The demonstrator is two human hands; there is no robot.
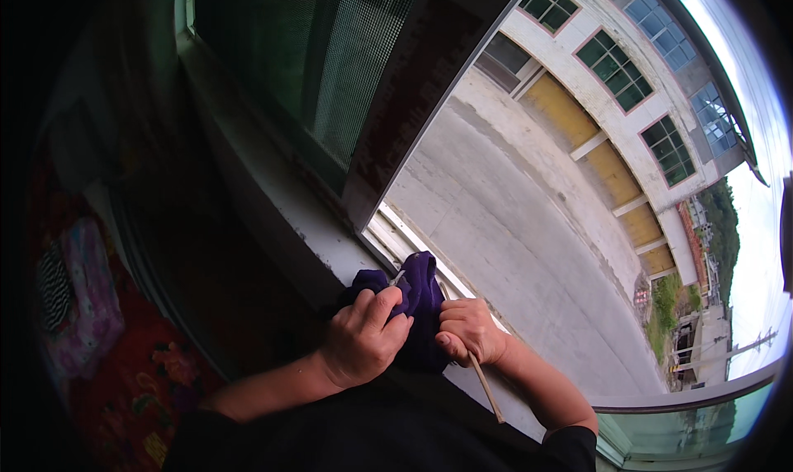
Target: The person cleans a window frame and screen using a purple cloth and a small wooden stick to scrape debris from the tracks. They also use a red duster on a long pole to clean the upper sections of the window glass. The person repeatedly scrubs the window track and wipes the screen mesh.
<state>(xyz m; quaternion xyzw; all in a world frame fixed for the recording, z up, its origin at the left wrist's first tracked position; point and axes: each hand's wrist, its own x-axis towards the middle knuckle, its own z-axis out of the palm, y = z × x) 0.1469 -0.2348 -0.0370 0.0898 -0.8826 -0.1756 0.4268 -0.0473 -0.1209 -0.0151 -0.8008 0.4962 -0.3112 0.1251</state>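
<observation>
My left hand (370,336) grips part of a bunched purple cloth (421,323), which lies over the window sill and its sliding track. A small pale tip pokes up beside the left index finger; what it belongs to is unclear. My right hand (472,331) is closed around a thin light-brown stick (486,388), at the right edge of the cloth. The stick's lower end sticks out below the hand, slanting down to the right, and its upper end shows just above the fingers, by the track.
A window frame (433,100) with an insect screen (359,69) rises beyond the hands. The white sill (310,230) runs up to the left. Outside are a concrete yard (495,218) and a building. Red floral bedding (142,373) lies at lower left.
</observation>
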